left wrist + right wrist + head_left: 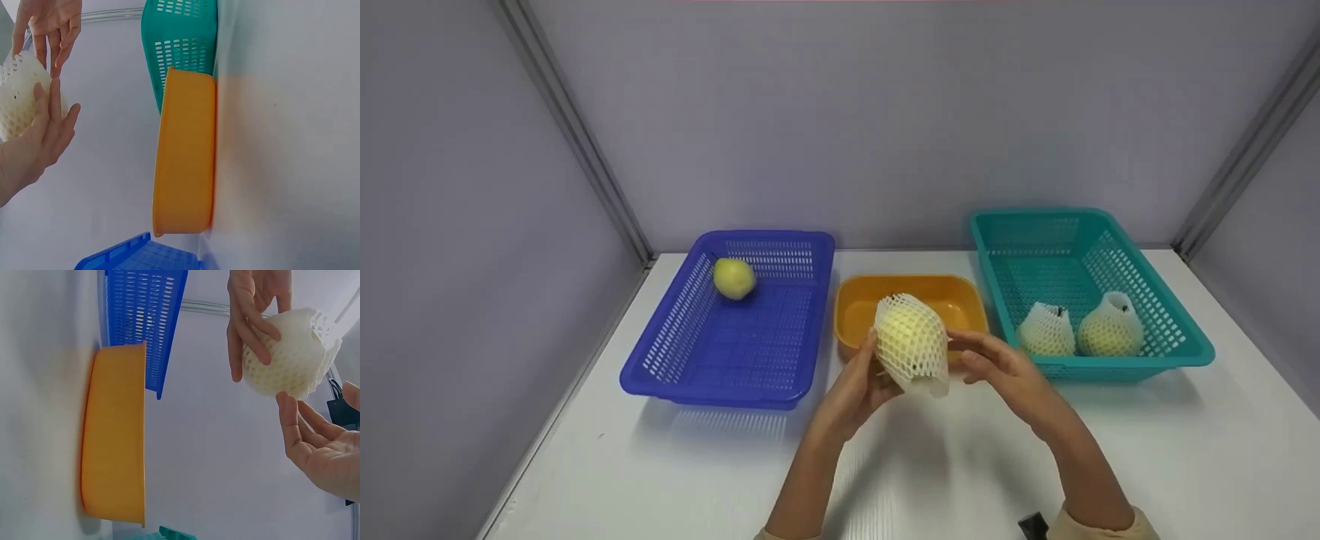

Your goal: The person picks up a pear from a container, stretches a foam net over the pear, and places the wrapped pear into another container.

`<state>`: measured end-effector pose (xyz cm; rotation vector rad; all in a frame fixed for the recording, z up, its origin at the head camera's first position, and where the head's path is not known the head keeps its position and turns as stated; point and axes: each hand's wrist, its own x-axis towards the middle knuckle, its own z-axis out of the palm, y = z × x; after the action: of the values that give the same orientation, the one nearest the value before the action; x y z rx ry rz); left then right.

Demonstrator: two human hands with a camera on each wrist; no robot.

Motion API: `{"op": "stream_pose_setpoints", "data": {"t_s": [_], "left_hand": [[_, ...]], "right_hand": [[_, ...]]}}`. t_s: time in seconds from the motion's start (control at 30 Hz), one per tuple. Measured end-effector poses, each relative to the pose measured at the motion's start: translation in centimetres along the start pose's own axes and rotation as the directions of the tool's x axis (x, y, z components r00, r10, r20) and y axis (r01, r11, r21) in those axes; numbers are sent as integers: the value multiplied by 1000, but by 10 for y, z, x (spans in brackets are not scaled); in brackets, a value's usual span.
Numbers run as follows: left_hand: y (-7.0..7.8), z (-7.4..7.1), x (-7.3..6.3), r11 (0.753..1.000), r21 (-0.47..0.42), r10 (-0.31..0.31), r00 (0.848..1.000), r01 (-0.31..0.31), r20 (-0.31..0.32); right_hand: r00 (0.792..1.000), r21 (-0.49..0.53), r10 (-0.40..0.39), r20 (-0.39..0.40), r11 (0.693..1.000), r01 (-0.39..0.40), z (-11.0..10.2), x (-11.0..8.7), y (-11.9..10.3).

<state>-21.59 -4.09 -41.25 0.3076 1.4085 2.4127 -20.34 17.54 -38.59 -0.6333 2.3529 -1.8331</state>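
Holding a netted pear (913,341), the left grip (851,394) is partly curled.

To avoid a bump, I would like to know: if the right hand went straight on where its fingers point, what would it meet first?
Most likely the net-wrapped fruit held by the left hand; the right hand is close beside it, perhaps touching, but depth is unclear.

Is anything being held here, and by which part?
The left hand holds a netted fruit by its left side; the right hand is at the opposite side, fingers not closed round it.
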Motion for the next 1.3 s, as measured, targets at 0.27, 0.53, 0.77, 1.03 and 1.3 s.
{"op": "stream_pose_setpoints", "data": {"t_s": [0.27,0.53,0.77,1.03,1.3], "left_hand": [[2,0,-7,999,42,16,997,-19,70],[0,-2,-5,999,9,48,976,-52,214],[0,0,-4,990,135,-6,969,-28,248],[-1,0,-4,968,252,-78,959,7,273],[0,-2,-7,967,254,-72,956,-2,284]], "right_hand": [[1000,6,-21,10,1000,21,2,-9,-6],[999,21,-42,-17,999,43,-2,-13,-9],[998,39,-41,-37,998,43,-3,-14,-11],[998,73,-37,-48,996,41,-5,-16,-13],[996,84,-82,-25,993,84,-4,-15,-14]]}}
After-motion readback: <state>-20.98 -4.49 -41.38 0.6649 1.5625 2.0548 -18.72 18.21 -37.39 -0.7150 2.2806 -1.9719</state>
